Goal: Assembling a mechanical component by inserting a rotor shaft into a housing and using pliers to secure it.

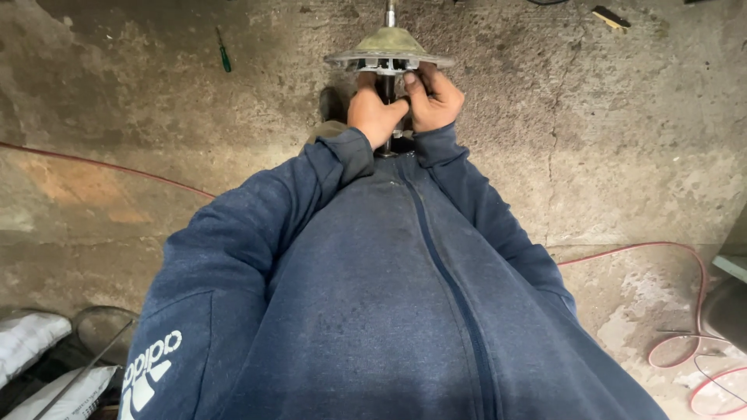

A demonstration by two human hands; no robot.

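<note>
A round metal machine part (388, 48) with a greenish domed top, a flat flanged rim and a shaft stands upright on the concrete floor in front of me. My left hand (374, 111) and my right hand (432, 95) are both closed around the dark shaft just under the rim, side by side and touching. My blue zip jacket fills the lower half of the view and hides the base of the part.
A green-handled screwdriver (223, 51) lies on the floor (607, 140) at the upper left. A red hose (677, 257) runs across the floor and coils at the right. White sacks (31, 342) lie at the lower left. A small wood block (609, 17) sits at the top right.
</note>
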